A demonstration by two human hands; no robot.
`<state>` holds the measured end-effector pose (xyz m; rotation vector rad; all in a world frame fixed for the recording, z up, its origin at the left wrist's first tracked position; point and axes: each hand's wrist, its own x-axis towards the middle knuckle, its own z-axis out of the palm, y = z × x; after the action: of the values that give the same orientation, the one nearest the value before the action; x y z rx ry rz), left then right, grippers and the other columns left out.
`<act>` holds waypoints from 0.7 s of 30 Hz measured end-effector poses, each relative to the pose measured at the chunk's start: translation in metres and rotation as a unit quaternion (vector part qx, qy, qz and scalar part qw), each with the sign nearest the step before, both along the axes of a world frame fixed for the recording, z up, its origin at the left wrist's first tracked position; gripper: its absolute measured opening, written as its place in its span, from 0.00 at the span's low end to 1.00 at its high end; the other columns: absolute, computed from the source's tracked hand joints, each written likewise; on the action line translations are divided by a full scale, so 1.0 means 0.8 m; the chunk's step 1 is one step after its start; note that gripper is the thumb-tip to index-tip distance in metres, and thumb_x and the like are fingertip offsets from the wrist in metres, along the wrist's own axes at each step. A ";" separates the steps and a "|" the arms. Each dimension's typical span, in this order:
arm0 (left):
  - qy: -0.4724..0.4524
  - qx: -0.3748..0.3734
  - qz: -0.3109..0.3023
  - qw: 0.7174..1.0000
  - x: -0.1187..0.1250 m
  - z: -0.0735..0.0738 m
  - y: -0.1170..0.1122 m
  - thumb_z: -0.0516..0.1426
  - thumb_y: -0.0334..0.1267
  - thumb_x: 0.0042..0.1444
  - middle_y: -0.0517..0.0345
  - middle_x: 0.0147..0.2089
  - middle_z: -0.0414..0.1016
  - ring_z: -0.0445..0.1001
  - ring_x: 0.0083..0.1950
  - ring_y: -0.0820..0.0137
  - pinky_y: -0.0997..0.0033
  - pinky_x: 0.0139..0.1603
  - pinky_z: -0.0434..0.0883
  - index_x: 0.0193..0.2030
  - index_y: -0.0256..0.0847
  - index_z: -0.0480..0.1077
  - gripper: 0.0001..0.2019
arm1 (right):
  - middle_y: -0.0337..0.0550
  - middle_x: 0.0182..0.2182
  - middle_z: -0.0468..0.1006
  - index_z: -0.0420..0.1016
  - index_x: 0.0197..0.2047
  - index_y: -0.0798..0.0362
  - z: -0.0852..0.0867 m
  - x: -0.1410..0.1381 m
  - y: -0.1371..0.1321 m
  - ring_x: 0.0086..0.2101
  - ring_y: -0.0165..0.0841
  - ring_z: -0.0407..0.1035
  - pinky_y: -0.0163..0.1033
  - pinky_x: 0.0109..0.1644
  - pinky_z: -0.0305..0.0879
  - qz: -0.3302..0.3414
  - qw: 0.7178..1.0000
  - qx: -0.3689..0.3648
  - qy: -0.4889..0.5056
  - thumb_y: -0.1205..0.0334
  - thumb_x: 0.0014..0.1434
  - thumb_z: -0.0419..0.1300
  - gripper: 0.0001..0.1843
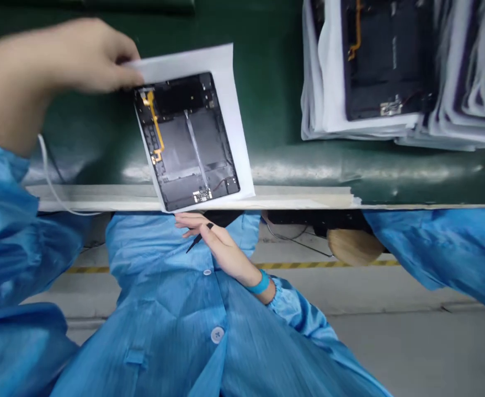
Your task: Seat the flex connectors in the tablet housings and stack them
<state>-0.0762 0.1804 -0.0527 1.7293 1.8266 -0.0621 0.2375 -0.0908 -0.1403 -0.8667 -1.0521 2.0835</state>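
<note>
Blue antistatic smock point(176, 342) fills the near view, and in front of it the right hand point(221, 248), wearing a teal wristband point(260, 283), pinches a slim black pick point(196, 241) between thumb and fingers. Farther out, the blurred left hand point(89, 58) has its fingers closed narrowly on the upper-left corner of a tablet's back housing point(188, 140), which lies tilted on a white sheet point(225, 71) and reaches the near edge of the green counter point(275, 82). A stack of paper-wrapped tablet housings point(374, 66) sits toward the counter's far right corner.

white-wrapped tablet panels point(387, 60) lie stacked on a green workbench point(275, 82).
</note>
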 end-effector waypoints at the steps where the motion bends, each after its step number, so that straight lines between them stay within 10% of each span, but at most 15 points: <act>1: 0.028 0.033 0.002 0.999 0.011 0.012 -0.018 0.62 0.41 0.72 0.65 0.47 0.70 0.62 0.81 0.29 0.19 0.79 0.52 0.56 0.30 0.79 0.15 | 0.46 0.66 0.86 0.88 0.64 0.44 -0.002 -0.007 0.002 0.63 0.41 0.79 0.47 0.67 0.78 -0.009 1.000 -0.023 0.009 0.27 0.75 0.60 0.34; 4: 0.000 0.049 0.035 0.998 0.018 0.026 -0.061 0.61 0.32 0.74 0.64 0.35 0.72 0.82 0.60 0.55 0.44 0.75 0.71 0.50 0.31 0.79 0.07 | 0.47 0.55 0.91 0.86 0.68 0.45 -0.006 -0.023 0.004 0.55 0.41 0.83 0.50 0.67 0.77 -0.027 0.995 -0.094 0.028 0.25 0.72 0.64 0.38; 8: -0.086 0.025 0.099 0.991 -0.020 0.023 -0.094 0.58 0.30 0.74 0.62 0.29 0.75 0.75 0.32 0.70 0.75 0.42 0.73 0.41 0.38 0.75 0.08 | 0.48 0.51 0.93 0.87 0.66 0.46 0.000 -0.039 0.002 0.53 0.40 0.84 0.49 0.68 0.75 -0.014 0.990 -0.127 0.054 0.27 0.70 0.68 0.36; 14: -0.191 0.054 0.253 0.947 -0.089 0.034 -0.104 0.58 0.27 0.75 0.61 0.31 0.74 0.70 0.29 0.74 0.78 0.32 0.67 0.39 0.38 0.73 0.10 | 0.48 0.47 0.93 0.86 0.66 0.49 0.022 -0.123 0.019 0.48 0.38 0.86 0.47 0.65 0.77 0.023 0.976 -0.140 0.165 0.33 0.73 0.67 0.32; 21: -0.284 0.027 0.356 0.890 -0.131 0.016 -0.088 0.65 0.49 0.78 0.48 0.58 0.81 0.83 0.53 0.64 0.59 0.55 0.85 0.62 0.37 0.77 0.18 | 0.44 0.40 0.90 0.86 0.55 0.53 0.024 -0.210 0.048 0.46 0.35 0.86 0.50 0.73 0.73 -0.002 0.935 -0.245 0.258 0.57 0.84 0.55 0.17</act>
<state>-0.1814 0.1102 -0.0403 0.8648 1.8715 0.7221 0.0693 -0.0525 -0.1214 -0.4791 -0.2539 2.4235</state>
